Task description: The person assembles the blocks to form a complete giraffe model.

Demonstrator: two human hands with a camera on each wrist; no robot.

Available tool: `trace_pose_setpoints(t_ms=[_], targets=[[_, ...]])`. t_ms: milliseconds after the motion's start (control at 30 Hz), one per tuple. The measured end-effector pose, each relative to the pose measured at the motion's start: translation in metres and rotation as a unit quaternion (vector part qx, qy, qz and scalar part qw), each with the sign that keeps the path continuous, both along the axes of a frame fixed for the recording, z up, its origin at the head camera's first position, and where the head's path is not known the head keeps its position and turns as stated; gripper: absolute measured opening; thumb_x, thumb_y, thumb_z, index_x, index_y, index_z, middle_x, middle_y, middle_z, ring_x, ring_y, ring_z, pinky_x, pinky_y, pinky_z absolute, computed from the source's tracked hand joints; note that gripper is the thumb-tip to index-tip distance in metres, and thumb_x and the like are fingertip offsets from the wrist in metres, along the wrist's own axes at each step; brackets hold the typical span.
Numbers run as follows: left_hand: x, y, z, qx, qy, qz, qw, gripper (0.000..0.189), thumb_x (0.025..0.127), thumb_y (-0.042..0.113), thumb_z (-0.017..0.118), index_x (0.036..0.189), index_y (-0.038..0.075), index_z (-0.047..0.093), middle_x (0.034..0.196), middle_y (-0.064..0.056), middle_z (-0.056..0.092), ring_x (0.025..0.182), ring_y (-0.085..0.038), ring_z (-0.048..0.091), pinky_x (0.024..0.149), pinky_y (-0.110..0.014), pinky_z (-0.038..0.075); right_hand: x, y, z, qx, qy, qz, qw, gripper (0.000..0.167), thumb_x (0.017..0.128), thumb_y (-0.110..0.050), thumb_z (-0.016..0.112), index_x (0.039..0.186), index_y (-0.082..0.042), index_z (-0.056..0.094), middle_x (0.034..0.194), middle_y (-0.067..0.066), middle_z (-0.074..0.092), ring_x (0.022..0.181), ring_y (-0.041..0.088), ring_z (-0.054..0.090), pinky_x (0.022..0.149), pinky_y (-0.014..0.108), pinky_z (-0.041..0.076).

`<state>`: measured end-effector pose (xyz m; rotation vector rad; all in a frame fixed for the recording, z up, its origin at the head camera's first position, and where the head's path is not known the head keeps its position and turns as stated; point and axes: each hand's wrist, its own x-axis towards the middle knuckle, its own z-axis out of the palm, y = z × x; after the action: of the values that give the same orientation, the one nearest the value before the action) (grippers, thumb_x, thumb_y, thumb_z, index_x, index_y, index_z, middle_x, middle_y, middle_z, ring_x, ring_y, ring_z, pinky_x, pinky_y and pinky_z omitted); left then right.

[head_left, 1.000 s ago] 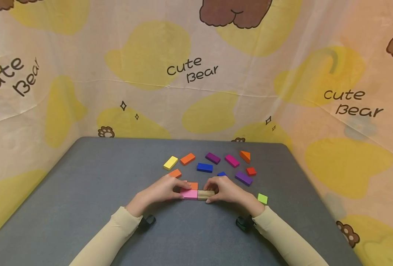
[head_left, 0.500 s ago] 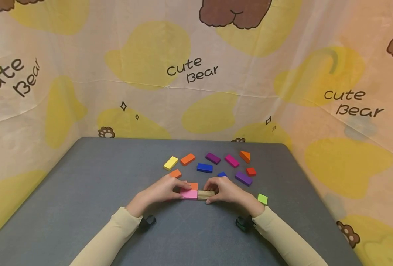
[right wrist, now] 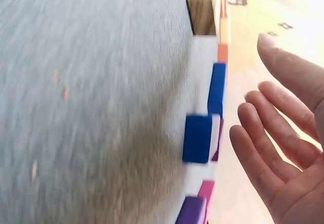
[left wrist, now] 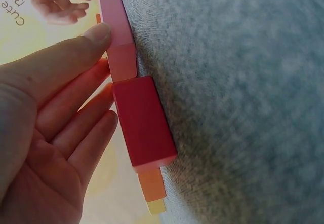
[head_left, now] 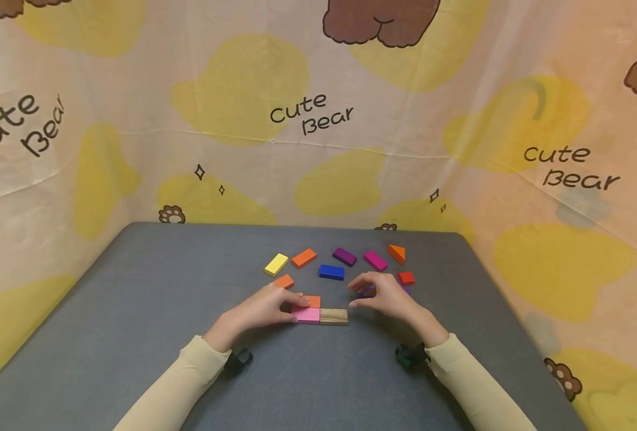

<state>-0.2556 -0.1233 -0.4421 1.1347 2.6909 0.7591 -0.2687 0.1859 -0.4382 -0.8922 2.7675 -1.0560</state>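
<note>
My left hand holds a pink block, thumb against its near side and fingers reaching over an orange block lying right behind it. A wood-grain block sits end to end with the pink one on its right. In the left wrist view a red block lies by the fingertips; the left hand mostly hides it in the head view. My right hand is raised with nothing in it, fingers loosely bent, right of the wood-grain block. It partly covers a purple block and a small blue block.
Behind the hands, loose blocks lie scattered on the grey table: yellow, orange, blue, dark purple, magenta, an orange triangle and red. A printed cloth hangs around the table.
My right hand has let go of the wood-grain block and moved up and to the right, now covering the green block's former view. The left hand stays put.
</note>
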Motion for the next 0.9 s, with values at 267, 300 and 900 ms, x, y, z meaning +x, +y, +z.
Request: trace_pose_setpoints(t_ms=[267,300,900], targets=[[0.0,-0.001,-0.001,0.001,-0.002,0.0,1.0,0.038,0.081,0.02,0.075,0.118,0.02,0.069,0.123,0.004,0.065,0.122,-0.011,0.056,0.091,-0.031,0.05,0.003,0.017,0.002,0.002,0.012,-0.058,0.9982,0.047,0.074,-0.029,0.081,0.113,-0.006,0.067,0.107,0.006,0.07,0.097,0.021,0.066,0.086,0.039,0.054],[0.0,-0.001,-0.001,0.0,-0.003,0.0,1.0,0.038,0.081,0.021,0.075,0.119,0.02,0.068,0.123,0.004,0.064,0.122,-0.01,0.055,0.092,-0.031,0.05,0.003,0.018,0.001,0.005,0.013,-0.064,0.9978,0.047,0.075,-0.029,0.08,0.114,-0.007,0.067,0.108,0.006,0.069,0.098,0.021,0.066,0.086,0.039,0.054],[0.0,0.0,0.0,-0.004,-0.013,0.003,0.9999,0.041,0.082,0.022,0.075,0.122,0.02,0.066,0.125,0.005,0.063,0.122,-0.011,0.055,0.095,-0.033,0.049,0.0,0.017,-0.01,0.082,0.003,-0.098,0.9918,0.048,0.075,-0.024,0.08,0.115,-0.001,0.066,0.108,0.012,0.069,0.094,0.022,0.067,0.083,0.039,0.055]])
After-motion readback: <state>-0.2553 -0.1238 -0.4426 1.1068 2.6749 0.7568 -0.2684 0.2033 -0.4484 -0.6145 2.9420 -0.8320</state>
